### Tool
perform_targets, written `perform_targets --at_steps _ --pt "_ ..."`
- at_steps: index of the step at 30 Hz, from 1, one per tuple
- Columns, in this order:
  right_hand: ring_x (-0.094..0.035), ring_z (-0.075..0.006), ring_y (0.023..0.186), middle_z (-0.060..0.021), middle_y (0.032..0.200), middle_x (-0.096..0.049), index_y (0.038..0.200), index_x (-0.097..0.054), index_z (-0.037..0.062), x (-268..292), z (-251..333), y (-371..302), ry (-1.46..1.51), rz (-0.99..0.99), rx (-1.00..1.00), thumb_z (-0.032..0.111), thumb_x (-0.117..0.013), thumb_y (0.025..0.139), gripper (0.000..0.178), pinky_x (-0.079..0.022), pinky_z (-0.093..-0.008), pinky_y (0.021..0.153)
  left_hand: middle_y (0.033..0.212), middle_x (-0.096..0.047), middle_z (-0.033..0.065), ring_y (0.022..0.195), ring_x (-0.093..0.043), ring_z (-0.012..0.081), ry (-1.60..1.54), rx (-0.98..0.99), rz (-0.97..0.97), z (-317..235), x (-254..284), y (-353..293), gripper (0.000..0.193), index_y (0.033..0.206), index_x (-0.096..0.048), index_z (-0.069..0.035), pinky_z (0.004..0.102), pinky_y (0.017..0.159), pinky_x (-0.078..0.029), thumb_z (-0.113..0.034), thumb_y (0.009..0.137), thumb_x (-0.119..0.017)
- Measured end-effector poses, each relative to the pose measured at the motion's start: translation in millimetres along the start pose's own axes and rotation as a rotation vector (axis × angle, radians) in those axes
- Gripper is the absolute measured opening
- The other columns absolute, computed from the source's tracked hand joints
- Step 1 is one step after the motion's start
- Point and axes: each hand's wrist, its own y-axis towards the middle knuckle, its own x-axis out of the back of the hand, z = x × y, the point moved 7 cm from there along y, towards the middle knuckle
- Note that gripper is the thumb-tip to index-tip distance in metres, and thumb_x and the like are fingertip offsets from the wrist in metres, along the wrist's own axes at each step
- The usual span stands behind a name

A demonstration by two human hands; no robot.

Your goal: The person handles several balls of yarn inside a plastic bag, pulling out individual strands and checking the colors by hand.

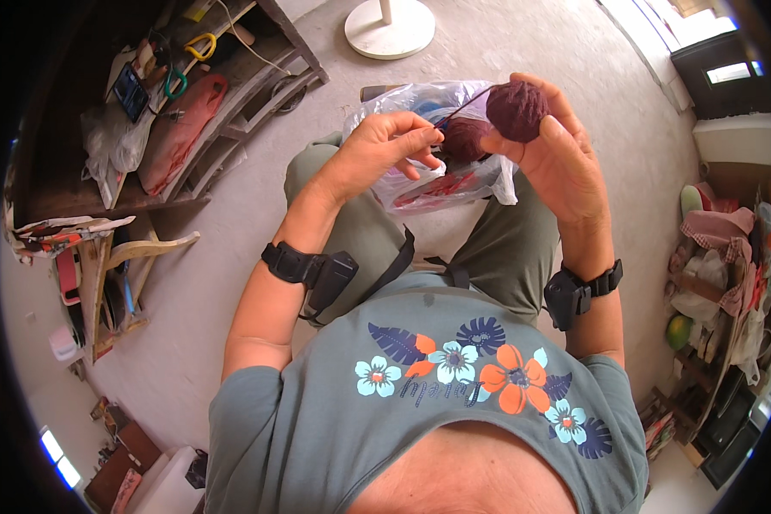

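Observation:
My right hand (pixel 557 150) holds a dark maroon ball of yarn (pixel 516 110) up between fingers and thumb. A thin strand (pixel 463 110) runs from the ball down to my left hand (pixel 381 147), which pinches it with the fingertips. Just behind my left fingers sits a second maroon yarn clump (pixel 464 139), resting in a clear plastic bag (pixel 488 180) on my lap. The bag also holds something red and something blue, partly hidden by my hands. Both wrists wear black strapped devices.
A wooden shelf unit (pixel 248 94) with bags, scissors and tools stands at the left. A white round stand base (pixel 390 27) sits on the concrete floor ahead. Cloth and clutter (pixel 720 257) pile up along the right. Wooden chair parts (pixel 120 265) lie at left.

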Motion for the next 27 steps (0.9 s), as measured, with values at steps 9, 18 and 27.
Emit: perform_targets --at_steps 9,18,27 --pt "-0.061 -0.0094 0.074 -0.0055 0.088 -0.065 0.115 -0.051 -0.0001 10.2 -4.6 9.3 -0.679 -0.351 0.178 0.008 -0.073 0.085 0.037 -0.052 -0.0239 0.066 0.087 -0.068 0.0027 0.078 -0.066 0.0105 0.070 0.070 0.092 -16.5 -5.9 -25.7 0.025 0.102 -0.068 -0.001 0.0234 0.062 -0.051 -0.025 0.097 -0.061" --pt "-0.058 -0.0061 0.073 -0.0007 0.086 -0.065 0.112 -0.065 0.0034 -6.1 -32.7 1.9 -0.674 -0.118 -0.349 0.026 -0.066 0.091 0.031 -0.047 -0.0218 0.061 0.087 -0.068 0.0029 0.080 -0.062 0.0069 0.141 -0.210 -0.048 -53.7 3.6 -25.7 0.017 0.097 -0.069 -0.002 0.0224 0.065 -0.048 -0.018 0.093 -0.065" --pt "-0.064 -0.0161 0.086 -0.0099 0.099 -0.066 0.126 -0.054 -0.0041 -0.6 -12.3 -18.5 -0.211 0.032 -0.184 0.031 -0.055 0.094 0.048 -0.053 -0.0278 0.071 0.088 -0.066 0.0031 0.071 -0.062 0.0083 0.102 0.058 0.132 16.4 -9.4 13.7 0.033 0.108 -0.065 -0.002 0.0222 0.058 -0.047 -0.032 0.098 -0.056"
